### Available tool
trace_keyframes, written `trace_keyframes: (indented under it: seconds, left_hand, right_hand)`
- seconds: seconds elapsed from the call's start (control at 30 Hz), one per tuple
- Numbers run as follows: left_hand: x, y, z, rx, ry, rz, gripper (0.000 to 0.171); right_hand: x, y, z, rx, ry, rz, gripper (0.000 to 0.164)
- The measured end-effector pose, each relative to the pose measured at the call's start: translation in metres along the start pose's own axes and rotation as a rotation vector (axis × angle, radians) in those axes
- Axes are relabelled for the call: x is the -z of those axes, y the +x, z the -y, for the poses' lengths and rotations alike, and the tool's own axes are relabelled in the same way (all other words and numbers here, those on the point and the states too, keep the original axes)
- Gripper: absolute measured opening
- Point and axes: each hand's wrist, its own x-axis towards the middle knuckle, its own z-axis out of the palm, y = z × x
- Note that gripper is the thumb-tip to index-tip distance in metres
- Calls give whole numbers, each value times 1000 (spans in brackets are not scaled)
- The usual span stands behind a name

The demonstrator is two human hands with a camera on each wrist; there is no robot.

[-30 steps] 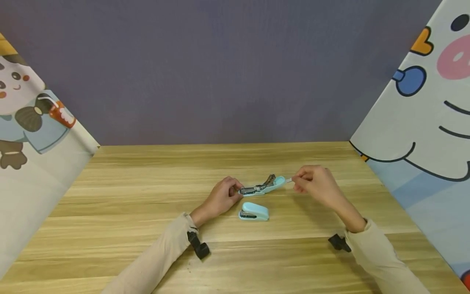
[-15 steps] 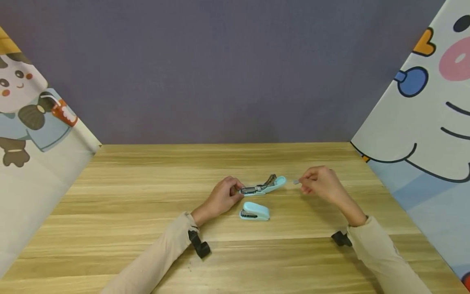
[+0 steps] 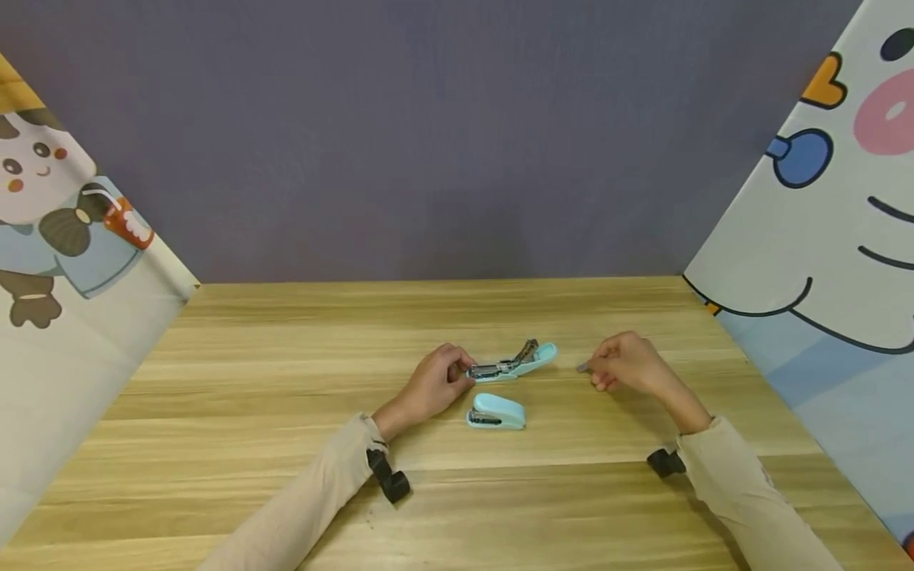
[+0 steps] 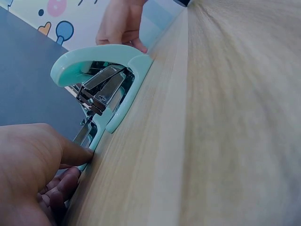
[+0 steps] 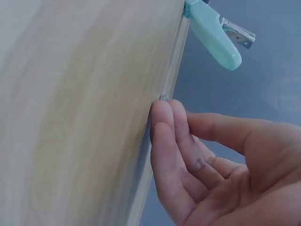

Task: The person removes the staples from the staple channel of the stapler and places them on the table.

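Observation:
A light-blue stapler (image 3: 543,354) lies on the table folded wide open, its metal magazine raised at an angle. My left hand (image 3: 432,382) pinches its left end between thumb and fingers. In the left wrist view, my left hand (image 4: 37,165) is at the low end of that stapler, partly hidden behind a second stapler (image 4: 127,54). This second light-blue stapler (image 3: 500,410) stands folded together just in front. My right hand (image 3: 628,363) pinches a short grey strip of staples (image 3: 583,367), right of the open stapler and apart from it. In the right wrist view, only the strip's tip (image 5: 164,97) shows beyond the fingertips.
The wooden table (image 3: 286,317) runs back to a dark grey panel (image 3: 428,143). Cartoon-printed panels (image 3: 821,238) stand at both sides. Black wrist mounts (image 3: 389,476) hang from the sleeves close to the tabletop.
My right hand has drawn the staple strip away from the open stapler's lid, to the right and then lower toward the table. The left hand and both staplers have stayed put.

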Motion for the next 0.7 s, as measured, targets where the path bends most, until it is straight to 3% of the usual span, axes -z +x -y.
trace_keyframes:
  seconds: [0.7]
  left_hand:
    - [-1, 1, 0, 15, 10, -7, 17]
  right_hand:
    - [2, 1, -9, -81, -64, 42, 20]
